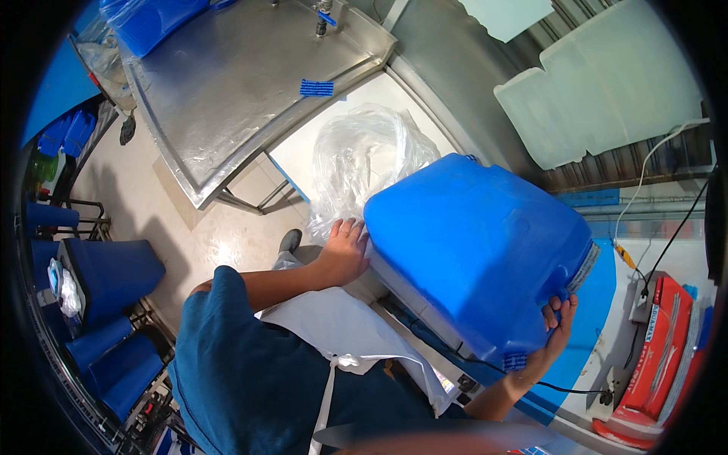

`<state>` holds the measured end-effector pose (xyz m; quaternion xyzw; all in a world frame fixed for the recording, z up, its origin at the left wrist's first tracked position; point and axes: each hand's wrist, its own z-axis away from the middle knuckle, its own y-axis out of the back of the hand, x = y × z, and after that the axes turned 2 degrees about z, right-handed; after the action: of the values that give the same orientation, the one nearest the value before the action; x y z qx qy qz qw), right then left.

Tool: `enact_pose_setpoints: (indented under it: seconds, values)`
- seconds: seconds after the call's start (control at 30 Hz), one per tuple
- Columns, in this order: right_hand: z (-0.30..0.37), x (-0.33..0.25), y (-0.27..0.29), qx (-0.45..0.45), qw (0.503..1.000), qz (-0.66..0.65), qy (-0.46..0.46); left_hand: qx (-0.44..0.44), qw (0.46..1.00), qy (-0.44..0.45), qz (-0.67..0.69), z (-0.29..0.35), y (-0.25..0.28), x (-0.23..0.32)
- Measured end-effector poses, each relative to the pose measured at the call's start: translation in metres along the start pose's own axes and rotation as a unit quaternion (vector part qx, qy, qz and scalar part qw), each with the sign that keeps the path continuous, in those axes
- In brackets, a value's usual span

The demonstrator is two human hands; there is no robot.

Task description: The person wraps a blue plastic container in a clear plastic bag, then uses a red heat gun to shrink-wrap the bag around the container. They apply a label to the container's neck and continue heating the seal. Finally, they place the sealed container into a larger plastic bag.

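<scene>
A large blue plastic water jug [474, 235] lies on its side in front of me, its ribbed blue cap [515, 362] at the near end. My right hand [560, 324] is closed round the jug's moulded handle beside that cap, with its fingers curled over the grip. My left hand [346, 249] is at the jug's left edge, fingers stretched out and slightly apart. Its fingertips reach toward a crumpled clear plastic bag [364, 155], which lies just beyond. I cannot tell how firmly the left palm touches the jug.
A stainless steel sink table [227, 83] stands at the far left, with a small blue striped cloth [316, 88] on its rim. Dark blue bins [121, 277] line the left. To the right are a red box-shaped device [658, 349] and hanging black cables [671, 227].
</scene>
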<state>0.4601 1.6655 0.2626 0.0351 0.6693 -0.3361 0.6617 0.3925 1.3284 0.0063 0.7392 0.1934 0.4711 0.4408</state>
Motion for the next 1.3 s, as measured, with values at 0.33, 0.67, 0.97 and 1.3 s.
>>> enact_pose_setpoints:
  seconds: [0.33,0.67,0.97,1.3]
  values:
    - [-0.012,-0.006,-0.03,-0.026,0.999,-0.029,-0.019,-0.176,0.977,-0.114,0.037,0.014,-0.072,0.003]
    - [-0.025,-0.006,-0.072,-0.037,0.998,-0.045,-0.034,-0.118,0.966,-0.231,0.009,-0.003,-0.09,0.016]
    - [-0.062,0.005,-0.131,-0.063,0.996,0.068,-0.009,-0.162,0.969,-0.173,0.074,-0.015,-0.098,0.02]
    - [-0.109,0.045,-0.25,-0.119,0.98,0.154,-0.027,-0.254,0.94,-0.225,0.032,-0.026,-0.01,0.012]
